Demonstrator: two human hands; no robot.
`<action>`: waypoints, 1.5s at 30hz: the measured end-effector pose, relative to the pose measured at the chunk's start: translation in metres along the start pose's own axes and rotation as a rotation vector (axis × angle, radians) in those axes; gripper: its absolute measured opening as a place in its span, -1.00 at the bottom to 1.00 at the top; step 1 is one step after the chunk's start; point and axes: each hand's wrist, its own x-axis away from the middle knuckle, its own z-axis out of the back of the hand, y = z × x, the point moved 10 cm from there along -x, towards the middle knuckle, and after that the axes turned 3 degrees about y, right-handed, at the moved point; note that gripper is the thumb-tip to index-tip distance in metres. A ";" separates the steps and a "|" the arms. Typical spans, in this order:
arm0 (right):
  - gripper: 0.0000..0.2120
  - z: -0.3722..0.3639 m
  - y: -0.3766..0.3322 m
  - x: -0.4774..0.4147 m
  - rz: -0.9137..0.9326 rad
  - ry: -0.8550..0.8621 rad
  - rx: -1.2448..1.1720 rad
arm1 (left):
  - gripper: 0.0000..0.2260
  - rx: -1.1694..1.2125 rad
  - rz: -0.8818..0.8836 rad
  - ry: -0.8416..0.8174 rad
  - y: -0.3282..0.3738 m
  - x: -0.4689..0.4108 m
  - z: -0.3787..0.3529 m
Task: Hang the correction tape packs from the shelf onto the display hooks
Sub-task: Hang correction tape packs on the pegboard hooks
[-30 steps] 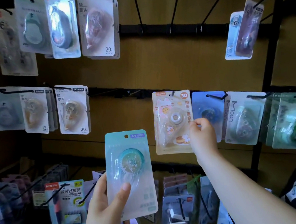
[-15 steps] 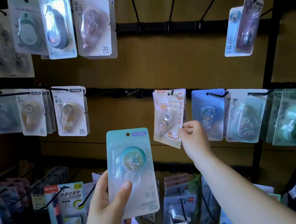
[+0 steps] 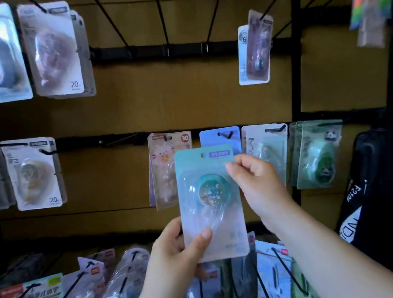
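Left grip point(image 3: 177, 251) holds the teal pack point(image 3: 210, 205) low, right grip point(image 3: 256, 180) pinches its edge — pink pack point(image 3: 161, 159) hangs behind.

The flat teal-to-white card pack point(image 3: 213, 222) bears a speckled teal-and-gold round wheel point(image 3: 213, 191) and a purple label point(image 3: 219, 154). Behind its left edge is a peach cat-printed card pack point(image 3: 163, 153). Behind its top is a plain blue card pack point(image 3: 219, 137). To its right is a green panda-printed pack point(image 3: 318, 153).

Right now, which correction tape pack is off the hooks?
The teal pack with the round dispenser: left hand holds its bottom, right hand pinches its upper right edge. The others hang on hooks.
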 end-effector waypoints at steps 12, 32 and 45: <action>-0.77 0.045 0.005 -0.026 -0.098 0.177 0.004 | -0.93 -0.087 -0.066 -0.063 0.030 -0.014 -0.043; -0.80 0.028 0.034 -0.059 -0.099 0.121 0.177 | -0.74 -0.440 0.004 -0.080 -0.006 -0.062 -0.042; -0.72 0.024 0.046 -0.102 -0.034 0.180 0.349 | -0.60 -0.357 0.079 -0.131 -0.035 -0.107 -0.063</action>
